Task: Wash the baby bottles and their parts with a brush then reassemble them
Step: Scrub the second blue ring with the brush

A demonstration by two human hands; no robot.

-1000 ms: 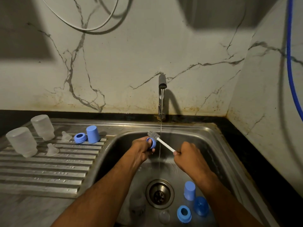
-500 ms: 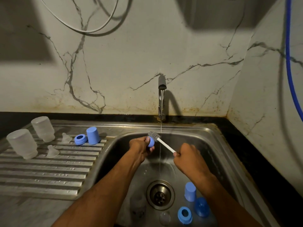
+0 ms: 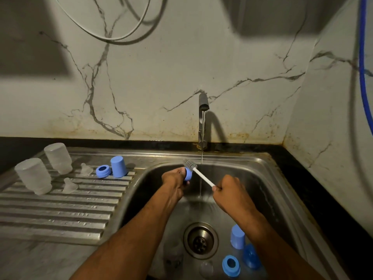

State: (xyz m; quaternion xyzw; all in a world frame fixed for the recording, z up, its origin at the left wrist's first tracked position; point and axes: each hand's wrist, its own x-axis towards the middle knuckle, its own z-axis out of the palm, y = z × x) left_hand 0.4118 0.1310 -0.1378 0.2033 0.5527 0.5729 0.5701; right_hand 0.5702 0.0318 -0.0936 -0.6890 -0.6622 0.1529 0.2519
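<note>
Head view. The left hand (image 3: 175, 179) was held over the sink basin (image 3: 268, 184), fingers curled round a blue ring (image 3: 188, 174) gripped at its near side. The right hand (image 3: 229, 189) was clenched round the white handle of a bottle brush (image 3: 201, 176), whose grey bristle head lay just beyond the ring, touching its far edge. A thin stream of water (image 3: 201, 158) fell from the tap (image 3: 202, 118) at the far wall, passing between the two hands and crossing the brush handle.

In the basin, near right, stood a blue cap (image 3: 237, 236), and nearer still a second blue ring (image 3: 231, 265) with a darker blue part (image 3: 251, 256) just beside it. A clear teat (image 3: 205, 268) lay near the drain (image 3: 200, 240); its outline was faint.

On the ribbed draining board (image 3: 60, 215), left of the basin, two clear bottles (image 3: 33, 175) stood upside down, one farther than the other. Two clear teats (image 3: 69, 185) lay to their right, apart from each other. Farther right a third blue ring (image 3: 103, 171) lay just beside another blue cap (image 3: 118, 166).

A blue hose (image 3: 363, 77) hung down the right wall.
</note>
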